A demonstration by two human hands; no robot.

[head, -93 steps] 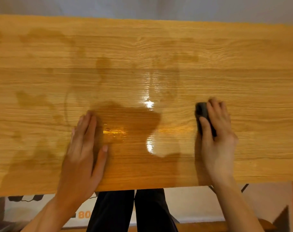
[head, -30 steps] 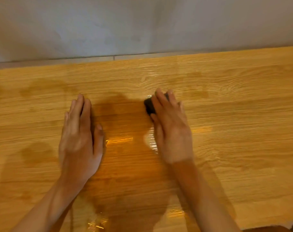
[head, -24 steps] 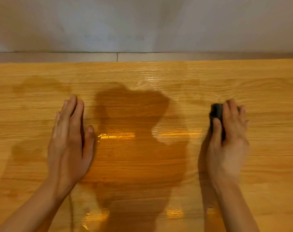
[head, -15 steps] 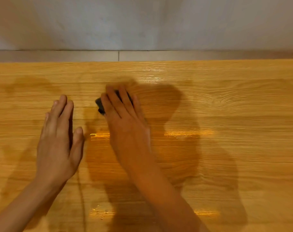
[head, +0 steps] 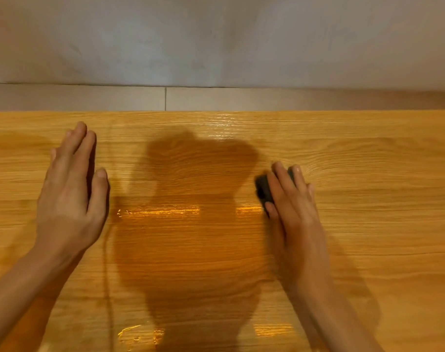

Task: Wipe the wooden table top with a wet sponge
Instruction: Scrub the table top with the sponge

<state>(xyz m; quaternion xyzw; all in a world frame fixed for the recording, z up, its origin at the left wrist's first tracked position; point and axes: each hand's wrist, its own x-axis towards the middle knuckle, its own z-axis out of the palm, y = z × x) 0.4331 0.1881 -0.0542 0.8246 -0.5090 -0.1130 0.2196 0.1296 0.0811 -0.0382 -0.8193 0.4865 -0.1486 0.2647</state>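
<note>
The wooden table top (head: 368, 224) fills the lower two thirds of the head view, with shiny wet streaks across its middle. A dark sponge (head: 263, 190) lies flat on the wood right of centre. My right hand (head: 292, 207) presses down on it, fingers over its top, so only its left edge and a far corner show. My left hand (head: 71, 196) rests flat on the table at the left, palm down, fingers together, holding nothing.
The table's far edge runs straight across the view. Behind it are a pale tiled strip (head: 216, 99) and a grey wall (head: 216, 39). My own shadow darkens the wet middle of the table.
My right hand has slid the sponge from beside my left hand back to the right. My left hand has stayed flat in place.
</note>
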